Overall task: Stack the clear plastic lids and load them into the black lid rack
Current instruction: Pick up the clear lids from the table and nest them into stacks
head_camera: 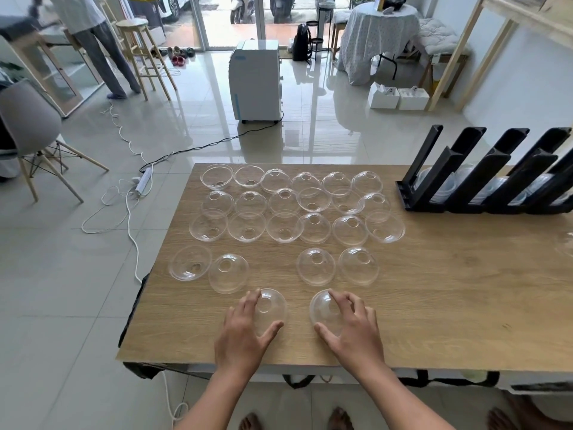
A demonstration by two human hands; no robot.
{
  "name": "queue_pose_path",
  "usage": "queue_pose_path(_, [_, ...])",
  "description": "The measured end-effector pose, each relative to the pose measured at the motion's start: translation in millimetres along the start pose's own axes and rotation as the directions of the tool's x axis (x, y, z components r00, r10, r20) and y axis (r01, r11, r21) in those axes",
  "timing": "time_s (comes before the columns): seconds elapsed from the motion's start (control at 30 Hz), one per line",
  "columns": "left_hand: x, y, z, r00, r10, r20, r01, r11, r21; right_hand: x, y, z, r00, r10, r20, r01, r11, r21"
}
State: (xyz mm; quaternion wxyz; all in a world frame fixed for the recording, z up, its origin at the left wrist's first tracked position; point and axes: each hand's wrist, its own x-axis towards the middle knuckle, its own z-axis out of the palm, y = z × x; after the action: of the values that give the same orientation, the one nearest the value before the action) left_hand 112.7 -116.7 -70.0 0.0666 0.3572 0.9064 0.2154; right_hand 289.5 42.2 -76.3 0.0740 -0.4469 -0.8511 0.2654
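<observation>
Two hands work at the near edge of a wooden surface (434, 305); the left hand (245, 333) lies over a clear dome lid (273, 308), its fingers curved along the lid's left side and its thumb set against the near rim, so it grips that lid; the right hand (353, 327) does the same with a second dome lid (324, 311), fingers arched over the top and thumb at the near edge; both lids rest on the surface, apart from each other. Beyond them many more clear lids (291, 206) lie spread in rough rows across the middle and far left of the surface, some dome up with the hole on top, some turned over like bowls; a few in the far rows overlap their neighbours; four lie in a looser nearer row (316, 266), two at the left and two nearer the middle. The black lid rack (483, 178) stands at the far right of the surface, its slanted dividers leaning; clear lids already sit in its slots, though their number cannot be told. On the tiled floor (93, 274) behind stand a white appliance (255, 82), a grey chair (31, 119) and a wooden stool (142, 54); cables trail to a power strip (144, 181).
</observation>
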Motion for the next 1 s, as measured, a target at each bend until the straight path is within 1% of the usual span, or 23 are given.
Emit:
queue_pose_path(0.23, [1.7, 1.5, 2.9, 0.999, -0.031, 0.021, 0.03, 0.999, 0.026, 0.5, -3.9, 1.5, 1.0, 0.01, -0.005, -0.01, 1.0, -0.016])
queue_pose_path(0.43, [-4.3, -1.8, 8.4, 0.999, -0.014, 0.038, 0.013, 0.999, 0.046, -5.4, -3.8, 1.9, 1.0, -0.013, 0.001, 0.013, 1.0, -0.006])
queue_pose_path(0.47, [-4.6, -1.2, 8.9, 0.999, -0.02, 0.041, 0.018, 0.999, 0.051, -6.4, -3.7, 0.9, 1.0, -0.01, 0.002, 0.01, 1.0, 0.022])
queue_pose_path(0.53, [-4.5, 0.3, 8.6, 0.998, -0.038, 0.051, 0.036, 0.998, 0.049, -8.8, -2.9, -2.1, 0.999, 0.022, -0.024, -0.018, 0.988, 0.154])
queue_pose_path(0.6, [-3.2, 0.9, 6.7, 0.996, -0.059, 0.069, 0.057, 0.998, 0.042, -7.9, 0.9, -6.8, 0.99, 0.077, -0.115, -0.038, 0.95, 0.31])
queue_pose_path(0.67, [-2.2, 0.4, 4.7, 0.993, -0.062, 0.101, 0.057, 0.997, 0.052, 3.6, 8.0, -16.4, 0.966, 0.141, -0.218, -0.052, 0.928, 0.369])
queue_pose_path(0.73, [-1.8, -1.2, 2.1, 0.991, -0.061, 0.121, 0.056, 0.998, 0.042, 28.6, 15.7, -30.6, 0.946, 0.201, -0.255, -0.106, 0.934, 0.342])
queue_pose_path(0.77, [-1.3, -2.1, 0.7, 0.991, -0.06, 0.122, 0.057, 0.998, 0.031, 43.9, 19.0, -38.0, 0.944, 0.223, -0.245, -0.141, 0.939, 0.313])
queue_pose_path(0.87, [0.8, -3.6, -2.0, 0.99, -0.063, 0.126, 0.062, 0.998, 0.012, 84.4, 24.2, -51.6, 0.959, 0.251, -0.132, -0.221, 0.954, 0.203])
queue_pose_path(0.93, [1.7, -2.4, -2.3, 0.99, -0.065, 0.129, 0.064, 0.998, 0.011, 99.2, 27.0, -52.0, 0.968, 0.244, -0.053, -0.236, 0.963, 0.133])
queue_pose_path(1.0, [1.9, -1.3, -1.7, 0.989, -0.064, 0.131, 0.062, 0.998, 0.023, 104.6, 30.4, -48.6, 0.974, 0.224, -0.033, -0.222, 0.973, 0.06])
